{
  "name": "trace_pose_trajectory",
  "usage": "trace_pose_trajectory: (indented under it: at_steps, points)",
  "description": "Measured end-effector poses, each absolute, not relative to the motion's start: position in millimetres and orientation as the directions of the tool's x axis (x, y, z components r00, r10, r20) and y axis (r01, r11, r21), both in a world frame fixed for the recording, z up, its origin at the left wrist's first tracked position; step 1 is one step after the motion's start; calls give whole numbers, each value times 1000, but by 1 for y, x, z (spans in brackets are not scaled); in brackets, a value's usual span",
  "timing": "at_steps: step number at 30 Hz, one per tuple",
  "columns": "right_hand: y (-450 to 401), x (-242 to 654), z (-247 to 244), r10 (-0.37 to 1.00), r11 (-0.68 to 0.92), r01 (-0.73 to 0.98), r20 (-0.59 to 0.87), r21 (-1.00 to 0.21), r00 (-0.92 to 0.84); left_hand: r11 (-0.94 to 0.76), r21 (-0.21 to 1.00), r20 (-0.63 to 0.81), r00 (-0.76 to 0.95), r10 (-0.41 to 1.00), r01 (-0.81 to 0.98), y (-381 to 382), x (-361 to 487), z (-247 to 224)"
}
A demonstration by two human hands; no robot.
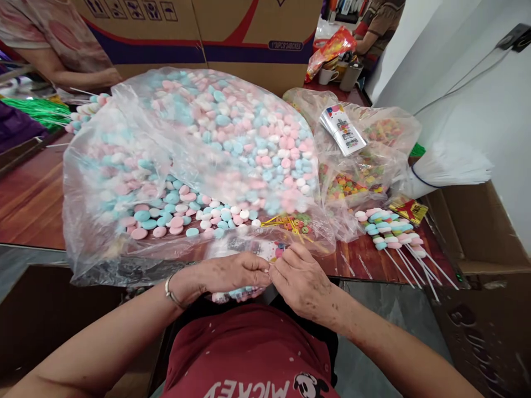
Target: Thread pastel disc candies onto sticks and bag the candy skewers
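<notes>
My left hand (232, 272) and my right hand (305, 282) meet in front of my body at the table's near edge, fingers pinched together. Beneath my left hand shows a bagged candy skewer (238, 294) in pink, white and blue, its neck end hidden by the fingers. What my right fingertips pinch is too small to tell. Just beyond the hands lie clear printed bags (249, 250), partly covered. Gold twist ties (271, 221) lie among small ring candies (296, 224). A large clear plastic bag (199, 149) of pastel candies spreads open, with loose candies (178, 210) at its mouth.
On the right, finished-looking candy skewers (390, 229) lie with white sticks over the edge. Behind them are bags of ring candies (344, 182), a stack of printed bags (343, 130) and a bundle of white sticks (452, 168). Cardboard boxes (477, 232) flank the table; another person's arm (78, 74) is at upper left.
</notes>
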State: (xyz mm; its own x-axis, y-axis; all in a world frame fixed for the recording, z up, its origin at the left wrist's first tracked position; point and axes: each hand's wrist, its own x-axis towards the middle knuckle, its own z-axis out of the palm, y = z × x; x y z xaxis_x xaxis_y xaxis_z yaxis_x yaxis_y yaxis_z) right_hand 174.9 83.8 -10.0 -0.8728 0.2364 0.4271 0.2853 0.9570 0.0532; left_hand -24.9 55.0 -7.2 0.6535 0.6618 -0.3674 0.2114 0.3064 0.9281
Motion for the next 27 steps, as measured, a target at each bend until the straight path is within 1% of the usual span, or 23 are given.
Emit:
trace_pose_trajectory:
  at_steps: [1, 2, 3, 4, 5, 6, 7, 8, 9, 10, 11, 12, 13, 14, 15, 17, 18, 20, 22, 24, 25, 27]
  points:
    - [83, 174, -11, 269, 950, 311, 425, 32, -864, 106, 942, -287, 603, 745, 317, 52, -23, -7]
    - [83, 174, -11, 302, 941, 337, 428, 5, -852, -111, 897, -162, 553, 818, 428, 50, -21, -7]
    - [84, 174, -10, 336, 933, 360, 427, -26, -839, -314, 794, -7, 524, 852, 520, 47, -19, -8]
    - [86, 175, -8, 364, 925, 374, 420, -62, -831, -477, 660, 147, 523, 840, 581, 45, -18, -9]
    - [88, 176, -4, 385, 920, 378, 405, -100, -829, -593, 532, 277, 537, 797, 605, 43, -18, -11]
    - [92, 177, 1, 404, 914, 381, 385, -139, -830, -665, 442, 371, 552, 746, 601, 43, -19, -12]
    - [97, 179, 5, 426, 905, 386, 370, -178, -826, -697, 408, 433, 547, 716, 590, 43, -20, -14]
    - [103, 181, 9, 464, 885, 409, 363, -221, -808, -689, 433, 470, 506, 723, 581, 45, -22, -15]
    - [110, 182, 13, 525, 850, 457, 352, -262, -775, -638, 513, 473, 431, 768, 574, 46, -25, -15]
    - [117, 182, 15, 606, 794, 529, 324, -299, -726, -543, 629, 431, 332, 839, 556, 48, -27, -15]
    - [124, 181, 16, 700, 713, 624, 267, -320, -662, -415, 757, 348, 226, 910, 504, 50, -28, -14]
    - [129, 177, 16, 783, 620, 722, 186, -307, -593, -268, 871, 236, 127, 963, 411, 52, -29, -13]
    - [134, 173, 14, 842, 535, 804, 89, -259, -532, -122, 953, 114, 45, 992, 278, 54, -29, -11]
    - [138, 167, 12, 877, 473, 861, 0, -190, -481, 5, 993, -3, -13, 1000, 119, 55, -28, -10]
    - [140, 162, 9, 893, 434, 893, -75, -118, -443, 101, 994, -103, -46, 994, -47, 56, -27, -10]
    - [142, 153, 2, 900, 406, 914, -162, -24, -404, 216, 924, -247, -60, 967, -317, 57, -23, -9]
    - [143, 152, -1, 900, 403, 915, -177, -4, -397, 252, 880, -296, -50, 954, -402, 57, -22, -9]
    - [146, 157, -8, 898, 414, 910, -159, -9, -410, 299, 816, -354, -20, 935, -495, 57, -20, -9]
    - [148, 169, -13, 887, 448, 892, -98, -55, -451, 316, 783, -373, 2, 928, -535, 58, -19, -9]
    - [148, 183, -17, 866, 497, 854, 23, -153, -500, 317, 764, -370, 21, 929, -562, 59, -17, -9]
    - [147, 188, -18, 855, 518, 825, 109, -226, -507, 318, 754, -364, 38, 931, -574, 59, -15, -9]
    - [140, 191, -19, 842, 540, 731, 274, -417, -465, 334, 737, -348, 94, 933, -588, 61, -9, -10]
